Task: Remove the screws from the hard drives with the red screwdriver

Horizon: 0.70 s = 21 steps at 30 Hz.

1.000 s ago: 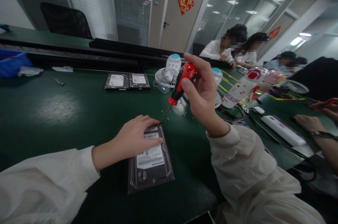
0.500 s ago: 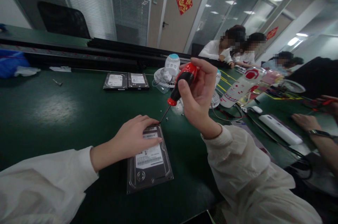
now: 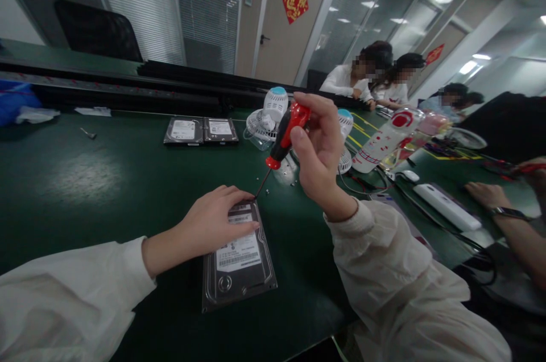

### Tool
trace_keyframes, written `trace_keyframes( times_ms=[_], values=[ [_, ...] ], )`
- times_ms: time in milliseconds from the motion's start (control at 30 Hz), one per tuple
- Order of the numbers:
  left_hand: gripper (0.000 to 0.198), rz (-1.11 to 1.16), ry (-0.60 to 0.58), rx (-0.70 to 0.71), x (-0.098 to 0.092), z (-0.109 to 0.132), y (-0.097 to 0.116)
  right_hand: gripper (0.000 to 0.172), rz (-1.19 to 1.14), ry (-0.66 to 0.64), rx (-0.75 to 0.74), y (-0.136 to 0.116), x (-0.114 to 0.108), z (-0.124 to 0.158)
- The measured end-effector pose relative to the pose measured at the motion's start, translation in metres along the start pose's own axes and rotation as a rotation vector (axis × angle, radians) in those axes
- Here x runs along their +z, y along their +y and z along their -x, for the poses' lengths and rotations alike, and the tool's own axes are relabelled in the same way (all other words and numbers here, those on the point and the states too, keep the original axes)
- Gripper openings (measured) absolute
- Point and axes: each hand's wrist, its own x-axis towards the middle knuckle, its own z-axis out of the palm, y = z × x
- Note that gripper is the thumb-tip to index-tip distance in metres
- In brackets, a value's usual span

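Observation:
A silver hard drive (image 3: 267,262) with a white label lies flat on the green table, slightly turned. My left hand (image 3: 215,217) reaches over its far part and grips it there, fingers along the far end and thumb across the label, hiding some of both. In my right hand (image 3: 319,154) is a red and black screwdriver (image 3: 281,143), its handle held between thumb and fingers. The shaft slants down to the left, its tip at the drive's far right corner. Whether a screw sits under the tip is too small to tell. Several small screws (image 3: 267,192) lie just beyond that corner.
Two more hard drives (image 3: 183,130) lie side by side farther back. White fans (image 3: 275,106) stand behind my right hand. Rightward are a patterned bottle (image 3: 379,143), a power strip (image 3: 447,206), cables and another person's hand (image 3: 488,196). Black rails (image 3: 179,83) run along the back.
The whole view has shifted slightly. The screwdriver's handle leans a little differently in my right hand, its tip still at the same corner. My left hand stays on the hard drive.

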Motion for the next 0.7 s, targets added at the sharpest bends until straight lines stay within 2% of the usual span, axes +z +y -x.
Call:
trace_keyframes(
  times_ms=[100, 267, 467, 533, 633, 700],
  values=[
    [0.062, 0.0, 0.003, -0.006, -0.0003, -0.0003, 0.0002, 0.035, -0.064, -0.049, 0.02, 0.001, 0.0004, -0.0003],
    [0.063, -0.006, -0.012, -0.018, 0.0002, 0.0003, 0.0001, 0.039, -0.03, 0.053, 0.008, 0.0012, 0.0016, -0.0014],
    [0.061, -0.013, 0.001, -0.008, 0.0007, -0.0008, -0.0002, 0.036, -0.054, -0.051, 0.066, 0.002, -0.0001, -0.0003],
    [0.06, -0.015, 0.002, -0.003, -0.0002, -0.0015, 0.0006, 0.035, -0.023, -0.021, 0.062, 0.0014, -0.0002, -0.0006],
    [0.061, -0.008, 0.001, -0.005, -0.0011, -0.0014, 0.0013, 0.033, 0.05, 0.073, -0.018, 0.0006, -0.0007, -0.0023],
    [0.062, -0.003, 0.001, -0.013, -0.0011, -0.0007, 0.001, 0.032, 0.061, 0.078, -0.049, 0.0003, -0.0017, -0.0034]
  ],
)
